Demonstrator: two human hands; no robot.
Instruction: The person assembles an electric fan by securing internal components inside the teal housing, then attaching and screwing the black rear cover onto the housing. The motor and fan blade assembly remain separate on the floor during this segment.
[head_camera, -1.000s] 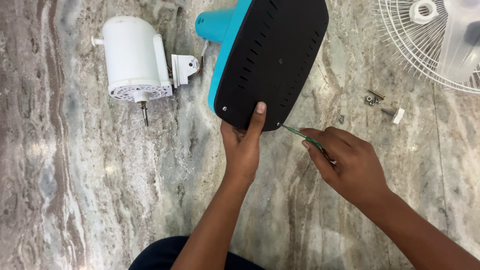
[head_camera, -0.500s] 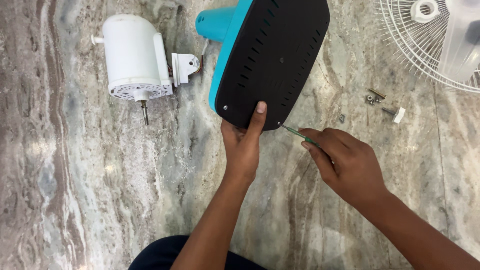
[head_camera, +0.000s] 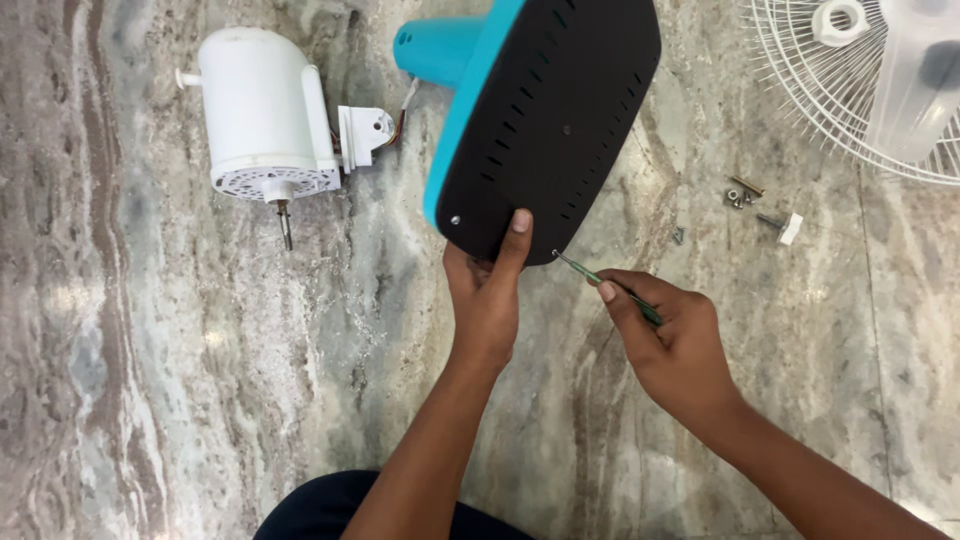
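Screwdriver at the fan base's underside

Left hand (head_camera: 485, 295) grips the fan base (head_camera: 545, 120) edge; right hand (head_camera: 672, 335) clasps a green screwdriver (head_camera: 605, 280), tip at its rim.

Two hands are seen: one left hand (head_camera: 487, 300) and one right hand (head_camera: 672, 340). One green-handled screwdriver (head_camera: 605, 282) is counted. One fan base (head_camera: 545, 120) is shown, black underneath with a teal upper side and one teal neck (head_camera: 432, 50); two screw heads (head_camera: 455, 220) are visible along its lower edge. One white motor housing (head_camera: 262, 110) is present, with one shaft (head_camera: 284, 224) and one white bracket (head_camera: 362, 134). One white wire grille (head_camera: 820, 85) and one translucent blade piece (head_camera: 915, 75) are counted. One small cluster of loose screws and nuts (head_camera: 740, 193) is seen, its exact number not being discernible, plus one white-capped pin (head_camera: 783, 226).
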